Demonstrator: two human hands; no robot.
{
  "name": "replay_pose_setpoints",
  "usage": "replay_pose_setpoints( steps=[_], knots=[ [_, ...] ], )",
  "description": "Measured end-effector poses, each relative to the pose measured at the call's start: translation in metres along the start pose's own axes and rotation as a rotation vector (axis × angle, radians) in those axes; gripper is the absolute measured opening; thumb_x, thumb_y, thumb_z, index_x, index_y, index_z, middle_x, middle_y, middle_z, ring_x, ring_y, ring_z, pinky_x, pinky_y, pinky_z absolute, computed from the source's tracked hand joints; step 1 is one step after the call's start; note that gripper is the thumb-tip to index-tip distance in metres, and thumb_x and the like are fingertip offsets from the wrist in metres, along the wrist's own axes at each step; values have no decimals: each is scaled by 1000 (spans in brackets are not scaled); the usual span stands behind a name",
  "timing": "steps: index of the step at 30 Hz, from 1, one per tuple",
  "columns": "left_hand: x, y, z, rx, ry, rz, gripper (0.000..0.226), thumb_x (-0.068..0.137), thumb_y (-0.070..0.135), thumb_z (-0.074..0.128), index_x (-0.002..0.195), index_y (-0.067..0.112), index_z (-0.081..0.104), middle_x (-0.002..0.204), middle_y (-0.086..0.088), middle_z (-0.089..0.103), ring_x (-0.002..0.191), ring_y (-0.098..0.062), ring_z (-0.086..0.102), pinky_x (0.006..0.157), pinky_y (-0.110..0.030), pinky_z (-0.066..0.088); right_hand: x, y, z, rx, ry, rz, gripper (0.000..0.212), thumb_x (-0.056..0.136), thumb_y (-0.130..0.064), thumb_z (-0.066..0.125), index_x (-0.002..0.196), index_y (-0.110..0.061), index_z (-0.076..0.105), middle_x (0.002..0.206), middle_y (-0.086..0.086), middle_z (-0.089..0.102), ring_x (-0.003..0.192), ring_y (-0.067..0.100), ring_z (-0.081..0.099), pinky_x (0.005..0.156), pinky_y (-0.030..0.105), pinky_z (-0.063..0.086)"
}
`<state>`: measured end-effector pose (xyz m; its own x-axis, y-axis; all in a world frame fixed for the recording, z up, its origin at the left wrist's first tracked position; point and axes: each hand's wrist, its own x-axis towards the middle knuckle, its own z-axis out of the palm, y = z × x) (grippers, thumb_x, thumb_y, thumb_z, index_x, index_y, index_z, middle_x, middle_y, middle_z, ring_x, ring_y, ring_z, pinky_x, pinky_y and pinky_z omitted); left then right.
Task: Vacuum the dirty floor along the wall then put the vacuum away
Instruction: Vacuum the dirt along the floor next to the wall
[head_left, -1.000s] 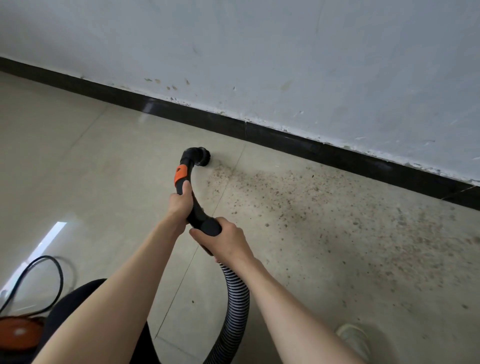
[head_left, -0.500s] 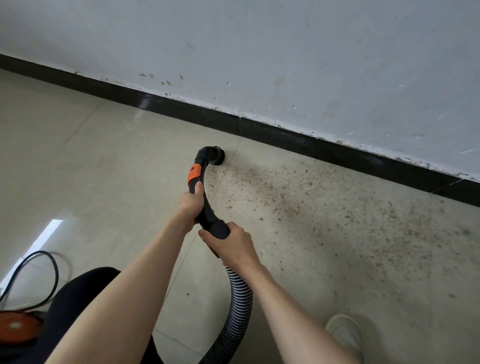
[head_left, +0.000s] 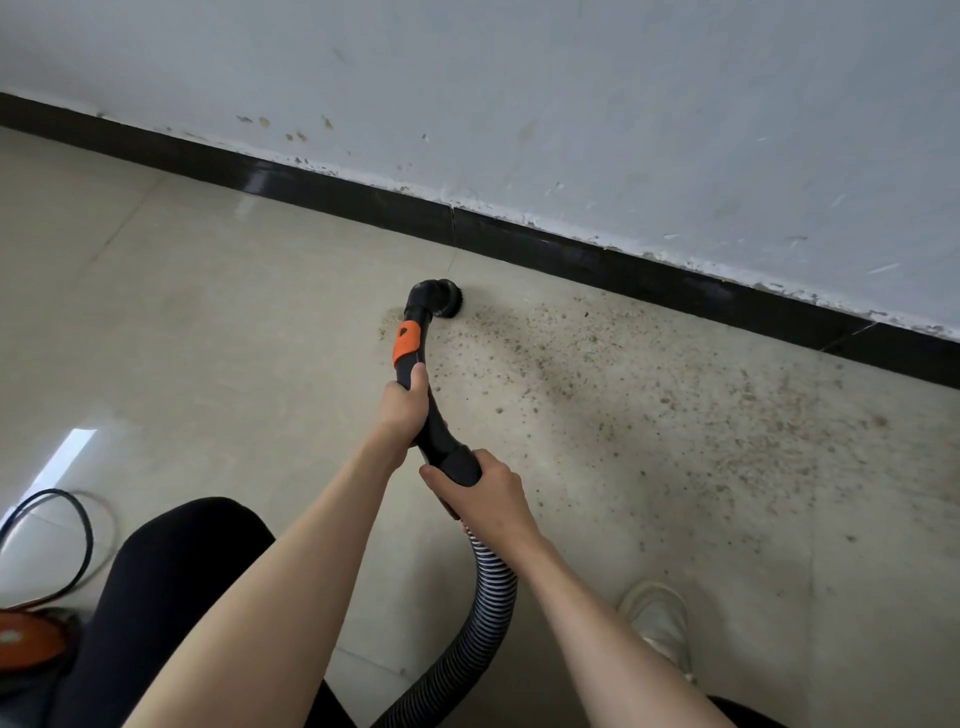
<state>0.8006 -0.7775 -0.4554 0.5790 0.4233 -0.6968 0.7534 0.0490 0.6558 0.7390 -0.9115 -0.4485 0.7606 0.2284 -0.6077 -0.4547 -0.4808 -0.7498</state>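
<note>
A black curved vacuum handle (head_left: 435, 426) with an orange slider (head_left: 406, 342) ends in a round brush nozzle (head_left: 442, 303) that touches the floor close to the black skirting. My left hand (head_left: 402, 408) grips the handle just below the orange slider. My right hand (head_left: 480, 491) grips its lower end, where the ribbed hose (head_left: 485, 597) begins. Brown dirt (head_left: 675, 415) is scattered over the beige tiles from the nozzle rightward along the wall.
The white wall (head_left: 571, 104) with the black skirting (head_left: 597, 265) runs diagonally across the top. The orange vacuum body (head_left: 28, 636) and a black cable loop (head_left: 78, 540) lie at the bottom left. My black-clad knee (head_left: 171, 587) and white shoe (head_left: 657, 623) are below.
The nozzle has slid rightward along the skirting into the left edge of the dirt patch. Both hands kept their grip on the handle.
</note>
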Motion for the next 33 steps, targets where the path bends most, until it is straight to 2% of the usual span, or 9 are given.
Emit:
replay_pose_setpoints(
  steps=[3, 5, 8, 13, 18, 23, 26, 30, 33],
  knots=[
    [-5, -5, 8, 10, -32, 12, 40, 99, 45, 36, 97, 6, 48, 89, -13, 55, 78, -27, 58, 76, -40, 53, -4, 8, -7, 10, 9, 6, 39, 75, -53, 71, 89, -18, 60, 77, -4, 64, 66, 13, 60, 64, 31, 52],
    [-9, -6, 14, 3, -61, 11, 42, 99, 45, 36, 103, 4, 47, 89, -12, 53, 78, -26, 57, 74, -39, 52, -8, 13, -11, 26, 22, 12, 37, 77, -51, 71, 89, -18, 60, 76, -5, 64, 64, 10, 59, 62, 28, 51],
    [-13, -8, 24, 19, -101, 12, 49, 99, 46, 37, 113, 0, 44, 96, -15, 54, 89, -33, 60, 79, -42, 53, -15, 20, -17, 108, 42, 36, 34, 77, -47, 74, 88, -17, 60, 73, -4, 64, 58, 11, 59, 62, 32, 55],
    [-24, -8, 41, 61, -146, 28, 44, 97, 48, 38, 111, 6, 41, 100, -15, 55, 102, -38, 61, 90, -50, 52, -23, 34, -23, 177, 71, 42, 29, 81, -46, 72, 86, -20, 59, 78, -2, 64, 65, 15, 62, 68, 38, 57],
    [-27, -6, 49, 90, -187, 49, 40, 98, 47, 37, 106, 8, 39, 100, -15, 54, 100, -38, 60, 90, -50, 51, -26, 38, -24, 213, 114, 55, 27, 85, -47, 70, 84, -23, 58, 80, -2, 63, 70, 17, 63, 72, 38, 57],
    [-26, -3, 49, 92, -203, 73, 43, 98, 48, 37, 109, 6, 40, 98, -14, 54, 91, -33, 58, 86, -46, 52, -27, 32, -24, 251, 122, 46, 26, 86, -45, 69, 84, -21, 59, 79, -1, 62, 66, 16, 62, 61, 31, 57],
    [-24, 1, 40, 68, -169, 122, 43, 97, 48, 39, 105, 6, 43, 96, -14, 54, 85, -30, 57, 80, -44, 51, -24, 22, -19, 273, 70, 47, 32, 86, -50, 67, 82, -19, 58, 78, 3, 64, 66, 22, 63, 65, 37, 55],
    [-28, 8, 13, -13, -63, 221, 33, 97, 45, 40, 87, 14, 42, 89, -14, 55, 76, -29, 58, 72, -44, 52, -19, 5, -4, 266, 8, 3, 42, 75, -60, 67, 83, -20, 60, 80, 3, 66, 72, 24, 65, 75, 45, 56],
    [-26, 9, -14, -77, 19, 215, 32, 98, 44, 39, 88, 14, 42, 91, -14, 56, 78, -29, 58, 71, -41, 52, -15, -8, 10, 212, -38, -42, 43, 75, -61, 67, 83, -19, 61, 80, 1, 67, 74, 22, 66, 75, 47, 58]
  ],
)
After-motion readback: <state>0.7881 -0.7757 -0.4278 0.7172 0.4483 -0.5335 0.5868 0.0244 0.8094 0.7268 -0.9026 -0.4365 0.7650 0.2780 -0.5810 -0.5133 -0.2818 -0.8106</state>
